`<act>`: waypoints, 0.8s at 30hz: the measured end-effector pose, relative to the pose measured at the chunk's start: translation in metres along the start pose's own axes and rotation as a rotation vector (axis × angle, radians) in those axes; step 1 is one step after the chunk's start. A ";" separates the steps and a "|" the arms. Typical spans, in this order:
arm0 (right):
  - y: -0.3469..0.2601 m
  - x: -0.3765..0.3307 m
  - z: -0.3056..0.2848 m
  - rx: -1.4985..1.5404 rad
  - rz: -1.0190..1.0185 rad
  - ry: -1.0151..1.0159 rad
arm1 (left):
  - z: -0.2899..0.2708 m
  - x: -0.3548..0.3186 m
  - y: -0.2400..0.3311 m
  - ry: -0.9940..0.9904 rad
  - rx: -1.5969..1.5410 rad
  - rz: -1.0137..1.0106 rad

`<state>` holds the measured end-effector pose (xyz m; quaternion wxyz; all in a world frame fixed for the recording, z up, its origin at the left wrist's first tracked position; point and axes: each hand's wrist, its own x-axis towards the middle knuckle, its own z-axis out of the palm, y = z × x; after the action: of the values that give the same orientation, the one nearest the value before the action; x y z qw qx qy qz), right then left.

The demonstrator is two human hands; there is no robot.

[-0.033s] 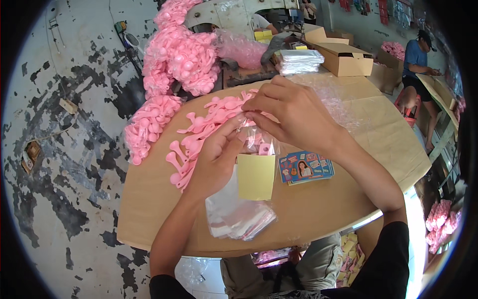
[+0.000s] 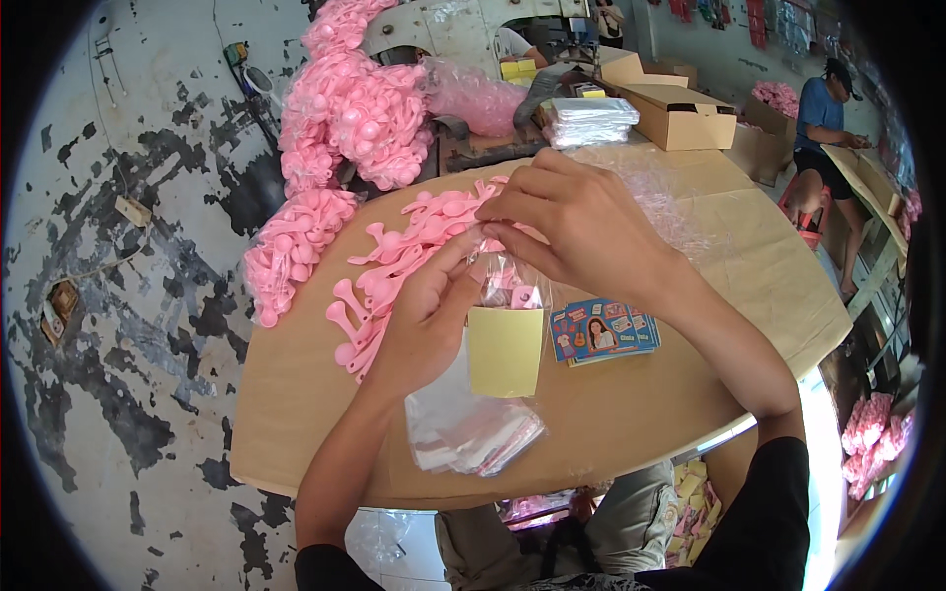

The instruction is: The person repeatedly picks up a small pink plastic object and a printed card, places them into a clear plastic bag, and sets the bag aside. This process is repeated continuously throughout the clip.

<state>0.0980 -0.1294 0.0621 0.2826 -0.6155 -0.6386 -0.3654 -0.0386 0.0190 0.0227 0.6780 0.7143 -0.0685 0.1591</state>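
The left hand [image 2: 429,320] and right hand [image 2: 586,217] are pinching a clear plastic bag [image 2: 501,286] by its top, fingers [image 2: 517,205] drawn together. The bag, with a yellow card [image 2: 505,353], is being held over the tabletop [image 2: 296,414] between pink spoon-shaped pieces [image 2: 379,288] and blue illustrated cards [image 2: 603,333].

2 forearms [image 2: 734,350] are angled inward | left hand [image 2: 426,325] is curled, thumb and fingers pinched | right hand [image 2: 586,222] is arched higher, fingertips bunched | 2 hands are held close together

One held bag [image 2: 504,330], one card pile [image 2: 605,331]
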 end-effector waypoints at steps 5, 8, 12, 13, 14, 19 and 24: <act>0.004 -0.004 0.003 -0.072 -0.061 -0.020 | 0.000 0.004 -0.006 0.023 0.294 0.042; 0.005 -0.004 0.002 -0.146 -0.088 -0.082 | 0.004 0.004 -0.005 -0.010 0.333 0.078; 0.002 -0.002 -0.002 -0.068 0.018 -0.044 | 0.002 0.003 -0.006 -0.010 0.436 0.094; 0.001 0.000 -0.002 0.006 0.112 0.006 | -0.001 0.004 -0.004 -0.051 0.421 0.118; 0.003 0.002 -0.004 0.009 0.112 0.003 | -0.005 0.005 -0.003 -0.091 0.407 0.142; 0.054 0.014 -0.058 0.831 0.504 0.012 | -0.026 0.014 -0.002 0.010 -0.129 0.029; 0.144 -0.047 -0.051 1.073 0.844 -0.406 | -0.032 0.021 -0.013 0.051 -0.254 -0.009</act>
<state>0.2402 -0.2015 0.0702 0.5395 -0.6423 -0.4774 0.2619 -0.0195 0.0536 0.0179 0.7651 0.6189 -0.0678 0.1642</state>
